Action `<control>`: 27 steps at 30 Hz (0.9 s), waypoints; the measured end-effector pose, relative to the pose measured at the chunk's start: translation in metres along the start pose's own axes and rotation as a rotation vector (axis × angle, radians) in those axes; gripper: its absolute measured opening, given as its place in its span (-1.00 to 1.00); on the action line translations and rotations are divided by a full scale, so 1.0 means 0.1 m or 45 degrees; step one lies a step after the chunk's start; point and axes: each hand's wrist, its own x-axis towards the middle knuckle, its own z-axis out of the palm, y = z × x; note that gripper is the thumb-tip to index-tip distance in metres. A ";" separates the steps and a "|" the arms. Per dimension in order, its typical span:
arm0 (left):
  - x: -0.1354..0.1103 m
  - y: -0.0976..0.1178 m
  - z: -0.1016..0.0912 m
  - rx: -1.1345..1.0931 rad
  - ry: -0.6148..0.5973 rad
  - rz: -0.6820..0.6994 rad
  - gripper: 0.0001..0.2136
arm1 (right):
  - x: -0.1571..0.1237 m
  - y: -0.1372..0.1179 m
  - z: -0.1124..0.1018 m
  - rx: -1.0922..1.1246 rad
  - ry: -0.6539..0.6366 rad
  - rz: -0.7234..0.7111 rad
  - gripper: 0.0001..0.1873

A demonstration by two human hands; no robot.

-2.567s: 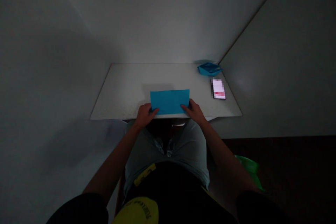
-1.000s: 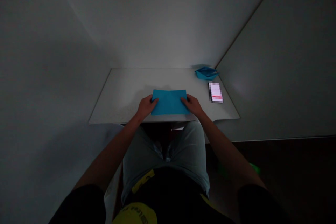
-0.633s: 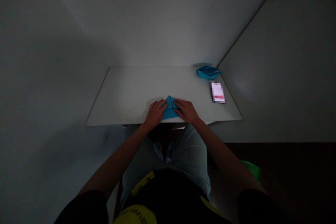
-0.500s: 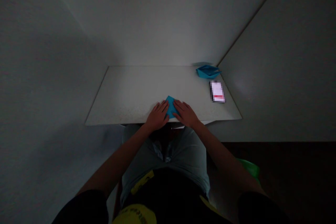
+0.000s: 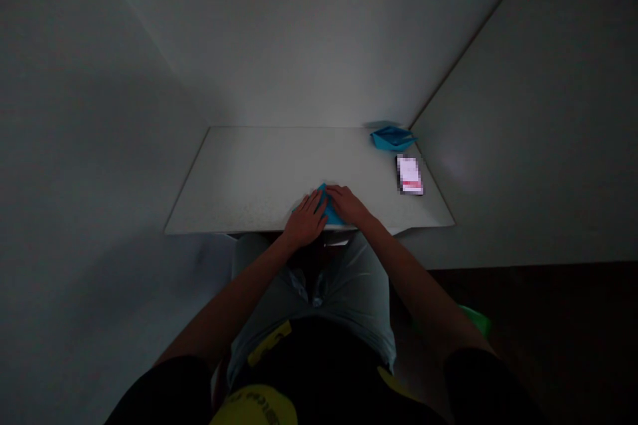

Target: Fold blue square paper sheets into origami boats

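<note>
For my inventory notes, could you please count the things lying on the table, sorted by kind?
Blue paper: 2 (one sheet partly covered by the left hand and right hand; one boat-shaped piece near the far right corner)
Device with lit screen: 1
Total: 3

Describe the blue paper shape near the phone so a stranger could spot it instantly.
On the white table, find the far right corner. There, just beyond the bright-screened phone, sits a boat-like blue paper shape. It is hollow and untouched, unlike the blue paper under the left hand and right hand.
</note>
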 end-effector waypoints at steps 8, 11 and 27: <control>-0.15 0.04 -0.10 -0.051 -0.016 -0.002 -0.41 | 0.21 0.06 0.07 -0.001 -0.051 0.017 -0.35; -0.22 0.07 -0.15 -0.015 -0.013 -0.054 -0.42 | 0.07 0.04 0.00 0.038 0.003 -0.017 -0.38; -0.11 -0.19 -0.47 -0.188 -0.235 0.034 -0.56 | -0.83 -0.10 -0.20 0.007 -0.014 0.063 -0.43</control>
